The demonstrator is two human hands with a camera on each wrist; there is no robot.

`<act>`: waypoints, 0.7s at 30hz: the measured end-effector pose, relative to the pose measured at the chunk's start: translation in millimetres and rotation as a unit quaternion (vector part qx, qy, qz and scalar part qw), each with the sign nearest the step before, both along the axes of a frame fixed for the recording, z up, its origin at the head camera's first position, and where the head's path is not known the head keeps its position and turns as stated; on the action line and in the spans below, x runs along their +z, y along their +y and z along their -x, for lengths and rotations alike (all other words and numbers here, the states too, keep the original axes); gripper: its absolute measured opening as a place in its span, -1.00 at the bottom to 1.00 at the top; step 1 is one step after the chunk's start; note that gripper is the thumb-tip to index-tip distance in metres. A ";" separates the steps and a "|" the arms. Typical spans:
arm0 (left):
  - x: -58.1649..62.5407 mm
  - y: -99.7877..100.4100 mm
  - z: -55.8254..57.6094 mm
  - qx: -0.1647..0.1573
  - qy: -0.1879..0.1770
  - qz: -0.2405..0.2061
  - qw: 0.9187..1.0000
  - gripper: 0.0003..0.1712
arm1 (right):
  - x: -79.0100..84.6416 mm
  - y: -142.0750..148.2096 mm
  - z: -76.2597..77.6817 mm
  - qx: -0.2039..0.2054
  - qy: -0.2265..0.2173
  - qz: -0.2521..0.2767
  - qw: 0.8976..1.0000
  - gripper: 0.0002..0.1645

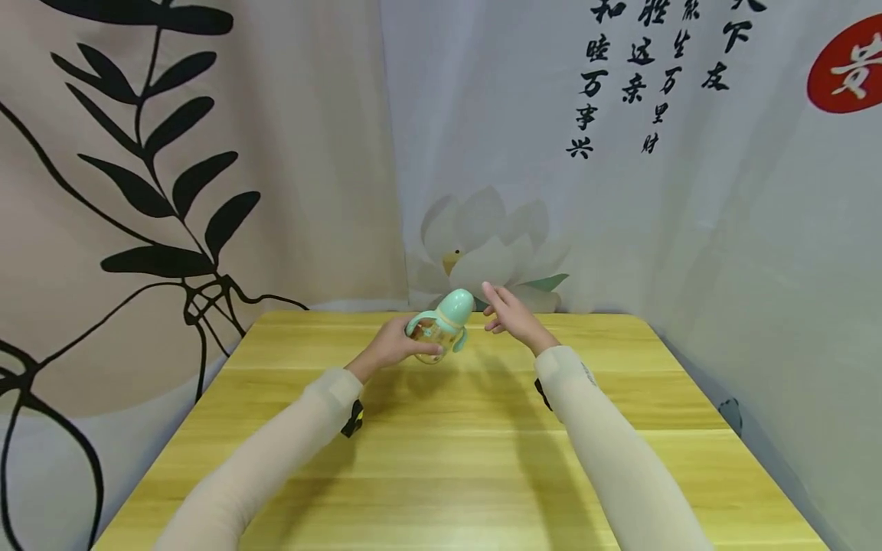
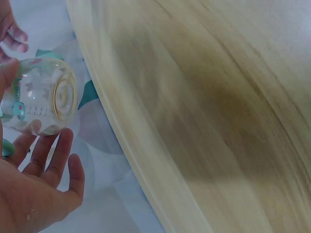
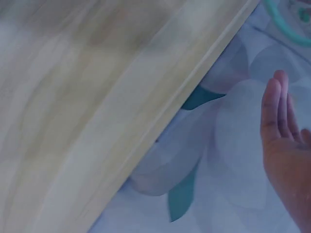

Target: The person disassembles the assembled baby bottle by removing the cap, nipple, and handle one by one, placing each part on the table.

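A baby bottle with a mint-green domed cap, mint side handles and a clear amber-tinted body is held tilted above the far part of the table. My left hand grips it round the body, thumb in front. In the left wrist view the bottle's clear base faces the camera, with printed marks and pictures on its side; the fingers curve beneath it. To the right of the cap, my right hand is raised, apart from the bottle, its fingers extended. Part of a mint handle shows in the right wrist view.
The wooden table has its far edge just behind the bottle. A curtain with printed leaves, a lotus and dark characters hangs close behind that edge. Dark bands are at both wrists.
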State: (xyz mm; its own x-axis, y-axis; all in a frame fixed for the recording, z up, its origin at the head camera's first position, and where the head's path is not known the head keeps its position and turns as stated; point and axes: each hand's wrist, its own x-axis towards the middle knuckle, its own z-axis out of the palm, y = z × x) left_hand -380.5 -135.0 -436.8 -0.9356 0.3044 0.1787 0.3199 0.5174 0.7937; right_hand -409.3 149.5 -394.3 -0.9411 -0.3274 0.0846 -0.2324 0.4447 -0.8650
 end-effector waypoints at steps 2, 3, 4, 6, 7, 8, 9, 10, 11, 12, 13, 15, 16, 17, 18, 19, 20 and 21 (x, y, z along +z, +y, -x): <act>-0.2 0.1 -0.1 -0.007 0.001 0.001 1.000 -0.41 | 4.3 -7.5 -1.1 0.005 -0.002 0.005 1.000 0.13; -0.4 0.4 -0.6 -0.012 0.001 0.002 1.000 -0.41 | 5.4 -10.8 -1.8 0.006 -0.003 0.002 1.000 0.13; -0.3 0.9 -1.5 -0.015 0.001 0.004 1.000 -0.41 | 6.0 -13.5 -2.8 0.007 -0.005 -0.005 1.000 0.13; -0.3 1.7 -4.0 -0.020 0.002 0.008 1.000 -0.43 | 5.5 -18.4 -4.7 0.008 -0.007 -0.028 1.000 0.10; -0.3 3.0 -4.3 -0.023 0.003 0.010 1.000 -0.45 | 5.0 -19.6 -5.3 0.008 -0.010 -0.039 0.999 0.08; -0.5 3.9 -4.6 -0.022 0.005 0.014 1.000 -0.47 | 4.0 -20.3 -5.5 0.008 -0.011 -0.052 0.999 0.07; -0.5 4.6 -5.3 -0.019 0.005 0.016 1.000 -0.47 | 2.5 -20.9 -5.6 0.008 -0.013 -0.063 0.998 0.04; -0.6 5.2 -6.0 -0.016 0.006 0.018 1.000 -0.48 | 0.8 -21.4 -5.5 0.009 -0.015 -0.072 0.997 0.02; -1.1 5.9 -6.4 -0.017 0.008 0.019 1.000 -0.50 | -0.7 -21.7 -5.6 0.011 -0.018 -0.076 0.997 -0.01; -2.0 6.3 -6.6 -0.018 0.008 0.021 1.000 -0.51 | -2.4 -21.6 -5.6 0.015 -0.020 -0.076 0.997 -0.04; -2.8 7.0 -6.8 -0.019 0.007 0.021 1.000 -0.52 | -4.1 -21.6 -5.6 0.018 -0.022 -0.072 0.997 -0.08; -4.4 8.3 -7.0 -0.024 0.004 0.018 1.000 -0.54 | -6.7 -20.8 -5.4 0.025 -0.027 -0.062 0.997 -0.16; -5.5 9.1 -6.8 -0.030 0.004 0.016 0.999 -0.56 | -7.6 -20.1 -5.0 0.029 -0.031 -0.056 0.998 -0.19; -6.4 9.8 -6.6 -0.037 0.002 0.010 0.999 -0.56 | -8.1 -19.4 -5.0 0.032 -0.034 -0.051 0.998 -0.22; -7.1 10.5 -6.6 -0.042 -0.001 0.003 0.999 -0.56 | -8.5 -18.8 -4.5 0.032 -0.035 -0.048 0.998 -0.24; -7.2 11.1 -6.8 -0.049 -0.004 -0.006 0.999 -0.56 | -8.6 -18.4 -4.1 0.031 -0.036 -0.045 0.998 -0.24; -7.7 11.4 -6.5 -0.057 -0.007 -0.015 0.998 -0.55 | -8.5 -17.8 -3.5 0.029 -0.037 -0.044 0.998 -0.24; -7.8 11.8 -6.7 -0.064 -0.011 -0.025 0.998 -0.55 | -8.5 -17.5 -3.0 0.026 -0.037 -0.042 0.998 -0.24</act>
State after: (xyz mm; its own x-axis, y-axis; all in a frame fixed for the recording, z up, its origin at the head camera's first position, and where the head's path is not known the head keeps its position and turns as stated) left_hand -373.8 -123.2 -444.6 -0.8931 0.4134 0.1771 0.3637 0.4324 0.8251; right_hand -406.3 132.0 -402.8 -0.9252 -0.3792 -0.0140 -0.1941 0.5047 -0.8412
